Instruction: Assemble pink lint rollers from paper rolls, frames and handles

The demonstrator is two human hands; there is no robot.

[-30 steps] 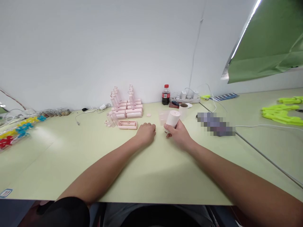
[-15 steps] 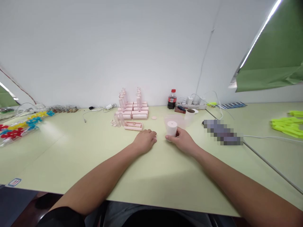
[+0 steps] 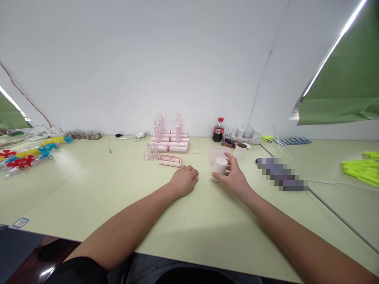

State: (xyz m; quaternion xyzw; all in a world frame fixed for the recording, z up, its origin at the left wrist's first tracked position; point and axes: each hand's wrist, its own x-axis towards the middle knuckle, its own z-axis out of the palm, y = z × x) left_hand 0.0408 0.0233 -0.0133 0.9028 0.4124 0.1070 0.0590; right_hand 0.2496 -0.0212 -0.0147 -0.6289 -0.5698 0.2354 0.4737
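A pinkish-white cylinder (image 3: 220, 162), with a small hole in its top, stands on the table in front of me. Around its right side is my right hand (image 3: 233, 177), thumb against the near side low down and fingers behind; the index finger is lifted. To the left, my left hand (image 3: 185, 180) rests on the table palm down, its fingers curled in and their undersides hidden. Beyond it lies an open pink case (image 3: 170, 160). Clear pink tubes (image 3: 152, 152) stand left of that case, and a small pink disc (image 3: 196, 152) lies behind my hands.
Closed pink cases (image 3: 178, 146) with upright tubes are stacked by the wall. A cola bottle (image 3: 218, 130), a power strip (image 3: 245, 140) and a paper roll (image 3: 240, 150) stand back right. A blurred-out object (image 3: 280, 173) and a cable lie right; wrapped flowers (image 3: 23, 161) lie left.
The whole view has shifted slightly. My right index finger has lifted and the fingers have loosened around the cylinder. My left hand stays in place on the table.
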